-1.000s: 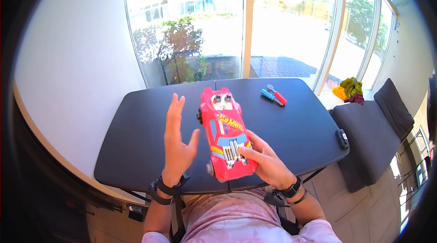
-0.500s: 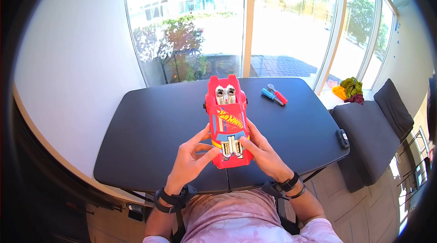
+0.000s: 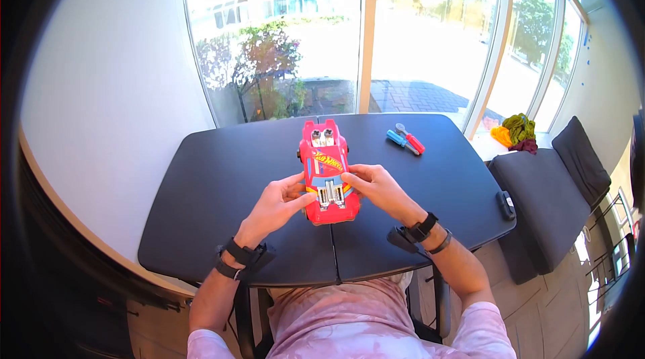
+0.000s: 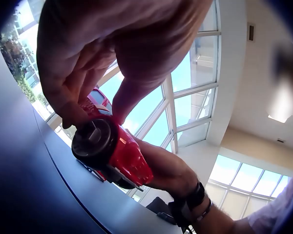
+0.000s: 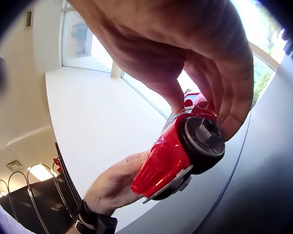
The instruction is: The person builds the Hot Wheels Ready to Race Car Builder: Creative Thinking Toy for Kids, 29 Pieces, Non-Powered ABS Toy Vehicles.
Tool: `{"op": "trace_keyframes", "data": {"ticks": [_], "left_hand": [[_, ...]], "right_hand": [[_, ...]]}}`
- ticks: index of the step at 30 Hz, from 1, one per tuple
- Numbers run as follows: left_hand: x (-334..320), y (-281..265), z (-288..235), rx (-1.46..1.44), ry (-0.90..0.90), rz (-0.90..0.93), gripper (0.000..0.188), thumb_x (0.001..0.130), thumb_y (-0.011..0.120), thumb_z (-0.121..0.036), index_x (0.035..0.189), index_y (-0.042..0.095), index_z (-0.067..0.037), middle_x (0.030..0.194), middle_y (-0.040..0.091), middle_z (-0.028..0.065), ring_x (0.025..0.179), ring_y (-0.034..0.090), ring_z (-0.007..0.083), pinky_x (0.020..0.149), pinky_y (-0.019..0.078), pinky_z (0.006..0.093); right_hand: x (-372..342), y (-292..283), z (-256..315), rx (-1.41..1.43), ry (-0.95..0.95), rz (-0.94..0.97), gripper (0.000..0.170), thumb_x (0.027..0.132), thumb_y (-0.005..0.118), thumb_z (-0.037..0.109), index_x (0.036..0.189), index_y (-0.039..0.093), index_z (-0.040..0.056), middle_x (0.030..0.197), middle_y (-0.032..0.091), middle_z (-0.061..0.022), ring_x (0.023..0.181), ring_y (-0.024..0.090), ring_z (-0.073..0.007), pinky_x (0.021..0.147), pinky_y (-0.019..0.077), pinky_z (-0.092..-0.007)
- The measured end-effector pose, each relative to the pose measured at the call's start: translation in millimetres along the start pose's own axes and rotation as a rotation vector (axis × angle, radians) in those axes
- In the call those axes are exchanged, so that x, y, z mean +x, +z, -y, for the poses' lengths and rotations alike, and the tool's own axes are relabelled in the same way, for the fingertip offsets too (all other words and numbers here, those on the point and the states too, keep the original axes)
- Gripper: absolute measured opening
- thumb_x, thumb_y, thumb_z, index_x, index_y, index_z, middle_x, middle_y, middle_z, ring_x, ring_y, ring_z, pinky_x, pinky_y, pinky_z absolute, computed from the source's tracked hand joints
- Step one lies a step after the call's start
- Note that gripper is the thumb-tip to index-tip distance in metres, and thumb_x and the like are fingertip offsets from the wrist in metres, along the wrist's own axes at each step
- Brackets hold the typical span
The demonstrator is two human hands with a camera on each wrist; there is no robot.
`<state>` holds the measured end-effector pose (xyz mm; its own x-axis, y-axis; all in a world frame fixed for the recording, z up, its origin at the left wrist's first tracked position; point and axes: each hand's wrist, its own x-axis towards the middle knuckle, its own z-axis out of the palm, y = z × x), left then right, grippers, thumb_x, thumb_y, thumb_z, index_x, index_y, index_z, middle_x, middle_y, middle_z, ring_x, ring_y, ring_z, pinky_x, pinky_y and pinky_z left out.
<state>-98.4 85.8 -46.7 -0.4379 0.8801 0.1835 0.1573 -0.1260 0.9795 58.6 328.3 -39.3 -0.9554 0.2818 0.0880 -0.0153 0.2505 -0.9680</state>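
A red toy car (image 3: pixel 328 167) with yellow lettering and silver engine parts is held above the dark table (image 3: pixel 201 204), its engine end toward the person. The left hand (image 3: pixel 272 206) grips its left side, thumb near the engine. On the other side the right hand (image 3: pixel 384 191) pinches it, thumb on top. The left wrist view shows a black wheel (image 4: pixel 94 142) below the left hand (image 4: pixel 112 44). Another black wheel (image 5: pixel 203 141) appears beside the fingers of the right hand (image 5: pixel 185 44) in the right wrist view.
Blue-handled and red-handled tools (image 3: pixel 406 140) lie at the table's back right. A black device (image 3: pixel 505 205) sits at the right edge. Beyond stand a dark padded seat (image 3: pixel 541 204) and colored cloths (image 3: pixel 517 132); windows line the back.
The left hand, open and apart from the car one second ago, came to its left side. The car straightened, then both hands moved it away from the body and slightly left.
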Motion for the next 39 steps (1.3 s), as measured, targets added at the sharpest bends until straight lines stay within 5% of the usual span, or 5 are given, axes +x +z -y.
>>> {"op": "trace_keyframes", "data": {"ticks": [4, 26, 32, 35, 39], "left_hand": [[9, -8, 24, 0.016, -0.076, 0.017, 0.061, 0.109, 0.076, -0.012, 0.162, 0.054, 0.008, 0.139, 0.076, 0.0179, 0.123, 0.074, 0.0198, 0.108, 0.0617, 0.0374], [14, -17, 51, 0.099, -0.174, 0.055, 0.06, 0.111, 0.074, -0.017, 0.162, 0.055, 0.007, 0.142, 0.075, 0.0154, 0.126, 0.072, 0.0187, 0.111, 0.0591, 0.0362], [4, -8, 35, 0.307, -0.175, -0.087, 0.067, 0.106, 0.08, -0.025, 0.16, 0.057, 0.007, 0.134, 0.079, 0.0188, 0.111, 0.078, 0.0206, 0.097, 0.0641, 0.0365], [-13, 1, 3, 0.625, -0.123, -0.213, 0.063, 0.103, 0.083, -0.028, 0.154, 0.064, 0.004, 0.122, 0.083, 0.0162, 0.092, 0.078, 0.017, 0.081, 0.0636, 0.0342], [-46, 4, -21, 0.586, -0.044, -0.119, 0.043, 0.101, 0.085, -0.02, 0.14, 0.075, -0.005, 0.101, 0.083, 0.0057, 0.077, 0.067, 0.0073, 0.071, 0.0563, 0.0267]], "right_hand": [[11, 2, -18, -0.05, 0.066, 0.006, 0.051, 0.114, 0.071, 0.035, 0.141, 0.072, -0.008, 0.111, 0.08, -0.0048, 0.09, 0.07, -0.0074, 0.08, 0.0606, -0.0268], [22, 2, -45, -0.118, 0.158, 0.047, 0.058, 0.112, 0.073, 0.042, 0.14, 0.072, -0.0089, 0.113, 0.077, -0.0076, 0.091, 0.07, -0.0094, 0.08, 0.0621, -0.0276], [15, 6, -42, -0.184, 0.127, -0.041, 0.061, 0.111, 0.074, 0.042, 0.143, 0.069, -0.0097, 0.116, 0.078, -0.0112, 0.091, 0.076, -0.0124, 0.08, 0.0633, -0.029], [5, 3, -38, -0.205, 0.1, -0.113, 0.06, 0.112, 0.074, 0.04, 0.144, 0.068, -0.0096, 0.119, 0.079, -0.013, 0.09, 0.078, -0.0148, 0.078, 0.0627, -0.0294], [-25, -16, -14, -0.246, 0.065, -0.08, 0.054, 0.112, 0.073, 0.037, 0.142, 0.071, -0.0075, 0.118, 0.081, -0.0136, 0.09, 0.079, -0.0162, 0.079, 0.0632, -0.0296]]}}
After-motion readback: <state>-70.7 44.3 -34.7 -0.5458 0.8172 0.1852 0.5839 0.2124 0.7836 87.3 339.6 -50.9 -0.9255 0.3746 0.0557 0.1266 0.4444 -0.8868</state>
